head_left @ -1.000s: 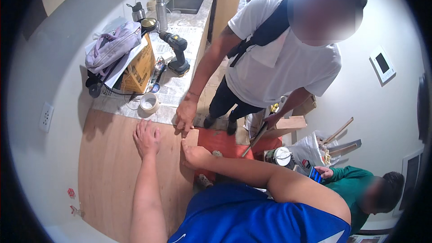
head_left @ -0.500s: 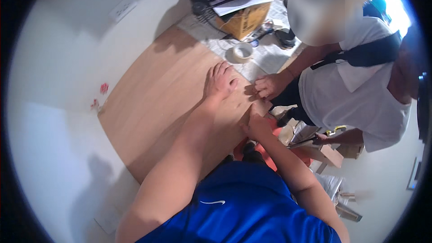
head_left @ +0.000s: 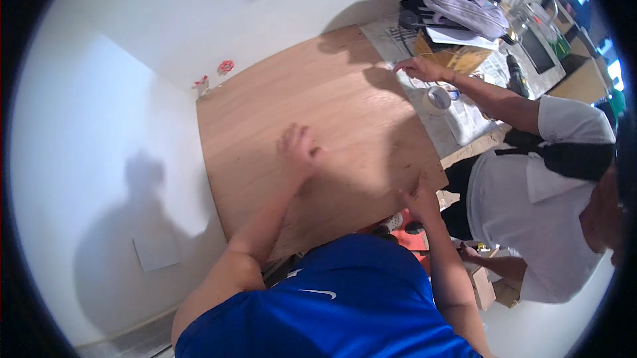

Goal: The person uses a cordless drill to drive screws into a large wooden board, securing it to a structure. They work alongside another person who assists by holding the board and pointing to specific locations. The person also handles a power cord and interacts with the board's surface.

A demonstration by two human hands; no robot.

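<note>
Grip: left hand (head_left: 302,149) loosely open, blurred, over wooden board (head_left: 332,99) | right hand (head_left: 421,201) at board's 4 o'clock edge, cannot tell if clasping | co-worker (head_left: 531,218) at view's 3 o'clock, cut off

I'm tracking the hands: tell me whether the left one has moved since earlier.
Yes: the left hand has moved away from the newspaper-covered countertop, toward the middle of the plywood sheet.

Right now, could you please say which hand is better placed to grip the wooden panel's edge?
Probably the right hand: it is at the wooden panel's edge near a corner, while the left hand is over its middle.
</note>
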